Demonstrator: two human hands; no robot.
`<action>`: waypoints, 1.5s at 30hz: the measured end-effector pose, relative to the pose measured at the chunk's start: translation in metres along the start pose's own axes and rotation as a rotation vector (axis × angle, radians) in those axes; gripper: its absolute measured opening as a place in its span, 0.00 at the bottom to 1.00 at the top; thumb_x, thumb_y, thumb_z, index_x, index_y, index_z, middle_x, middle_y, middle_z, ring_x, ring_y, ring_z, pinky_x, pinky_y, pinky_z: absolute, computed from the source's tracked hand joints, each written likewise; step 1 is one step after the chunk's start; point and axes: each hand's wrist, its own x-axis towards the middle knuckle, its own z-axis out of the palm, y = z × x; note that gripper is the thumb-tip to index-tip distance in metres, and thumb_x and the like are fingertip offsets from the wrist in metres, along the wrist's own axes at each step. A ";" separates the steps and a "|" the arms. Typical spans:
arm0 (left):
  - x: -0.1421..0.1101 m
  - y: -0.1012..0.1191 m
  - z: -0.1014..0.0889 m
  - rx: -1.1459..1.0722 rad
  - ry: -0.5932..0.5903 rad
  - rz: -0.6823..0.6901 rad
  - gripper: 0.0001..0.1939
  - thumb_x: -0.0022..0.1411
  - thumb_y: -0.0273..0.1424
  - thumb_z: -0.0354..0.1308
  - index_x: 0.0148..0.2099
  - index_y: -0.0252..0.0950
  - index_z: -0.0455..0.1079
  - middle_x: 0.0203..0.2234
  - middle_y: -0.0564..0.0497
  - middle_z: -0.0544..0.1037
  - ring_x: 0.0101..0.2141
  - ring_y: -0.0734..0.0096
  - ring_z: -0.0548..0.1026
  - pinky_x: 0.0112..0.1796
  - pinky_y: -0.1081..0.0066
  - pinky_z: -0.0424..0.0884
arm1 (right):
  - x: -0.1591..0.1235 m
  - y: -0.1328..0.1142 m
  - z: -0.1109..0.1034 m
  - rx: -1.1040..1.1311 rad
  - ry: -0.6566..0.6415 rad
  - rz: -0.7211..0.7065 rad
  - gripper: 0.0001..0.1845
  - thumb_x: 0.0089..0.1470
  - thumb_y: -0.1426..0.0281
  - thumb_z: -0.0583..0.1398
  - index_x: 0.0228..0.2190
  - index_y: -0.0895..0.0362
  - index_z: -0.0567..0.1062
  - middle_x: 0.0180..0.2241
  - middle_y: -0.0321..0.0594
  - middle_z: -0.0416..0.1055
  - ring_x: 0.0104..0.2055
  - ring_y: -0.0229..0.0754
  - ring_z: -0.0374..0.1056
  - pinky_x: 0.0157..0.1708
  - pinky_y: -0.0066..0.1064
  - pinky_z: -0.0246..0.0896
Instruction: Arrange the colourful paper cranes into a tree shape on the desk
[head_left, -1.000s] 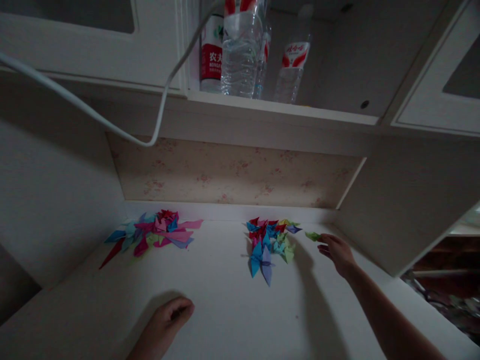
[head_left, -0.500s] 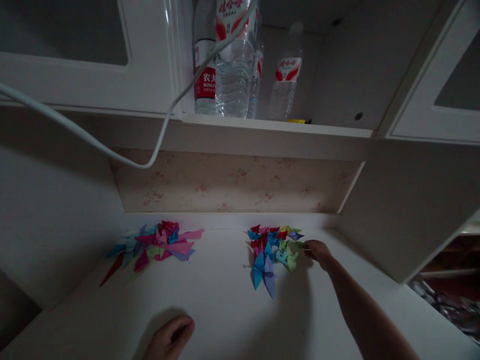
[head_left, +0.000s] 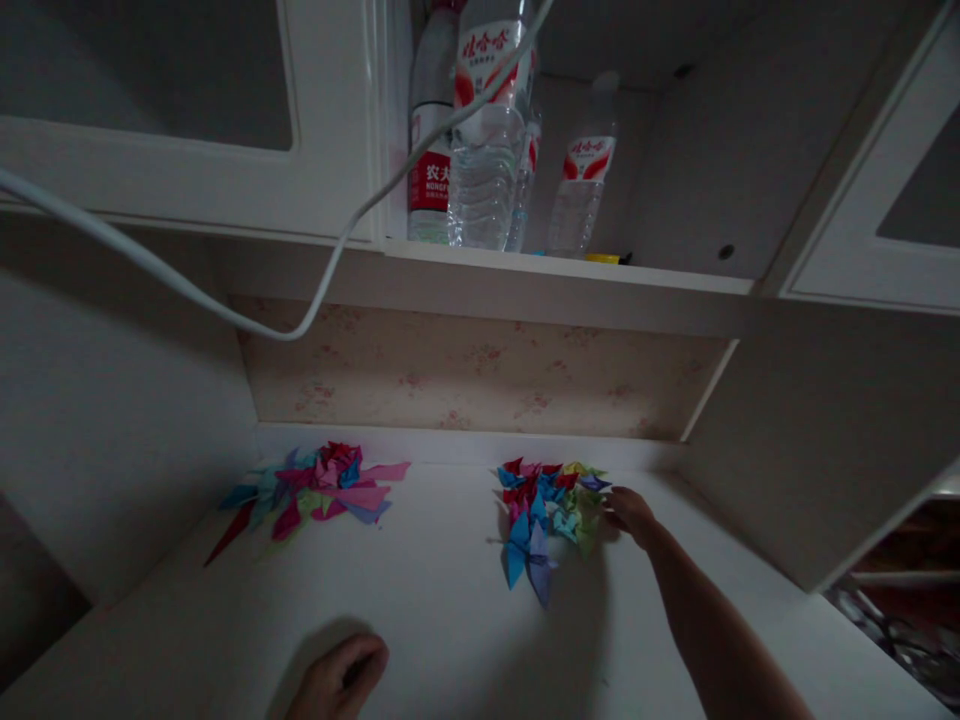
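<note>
My right hand (head_left: pixel 628 514) is at the right edge of a pile of folded paper cranes (head_left: pixel 537 489), its fingertips beside a green paper crane (head_left: pixel 586 512). Those fingers look slightly apart, and I make out nothing held in them. At the pile's front lie a blue crane (head_left: pixel 517 549) and a lavender crane (head_left: pixel 538 567). My left hand (head_left: pixel 341 676) rests on the white desktop near the bottom of the view, curled into a loose fist with a dark hollow and nothing visible inside. A second colourful paper pile (head_left: pixel 322 492) lies at the back left.
A white cable (head_left: pixel 187 287) hangs across the upper left. Above the desktop (head_left: pixel 442 590), an open cabinet shelf (head_left: pixel 660 275) holds several plastic water bottles (head_left: pixel 487 170). White side panels (head_left: pixel 840 420) bound the desk, and floral wallpaper (head_left: pixel 480 370) covers the back.
The view has shifted slightly. My right hand's pinch at a green crane's tip has loosened, and the crane lies among the pile. My left hand stays in place.
</note>
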 end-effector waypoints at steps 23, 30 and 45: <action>-0.017 0.002 0.001 0.105 0.011 0.175 0.15 0.59 0.38 0.50 0.34 0.35 0.74 0.29 0.50 0.79 0.33 0.67 0.76 0.37 0.71 0.70 | -0.321 0.057 0.065 -0.550 -0.430 -0.452 0.15 0.55 0.59 0.54 0.30 0.50 0.78 0.25 0.36 0.75 0.27 0.42 0.70 0.27 0.28 0.53; -0.009 0.008 0.000 0.269 0.033 0.200 0.15 0.62 0.36 0.48 0.35 0.37 0.74 0.30 0.51 0.80 0.33 0.70 0.76 0.36 0.75 0.71 | -0.315 0.054 0.063 -0.662 -0.424 -0.514 0.18 0.59 0.60 0.49 0.32 0.50 0.76 0.26 0.37 0.77 0.28 0.43 0.72 0.27 0.28 0.54; 0.140 0.043 -0.038 0.971 0.146 0.030 0.17 0.64 0.35 0.55 0.53 0.34 0.66 0.49 0.45 0.71 0.45 0.61 0.73 0.45 0.56 0.71 | -0.313 0.058 0.063 -0.647 -0.436 -0.514 0.16 0.58 0.61 0.50 0.32 0.49 0.76 0.28 0.36 0.78 0.29 0.42 0.73 0.27 0.25 0.55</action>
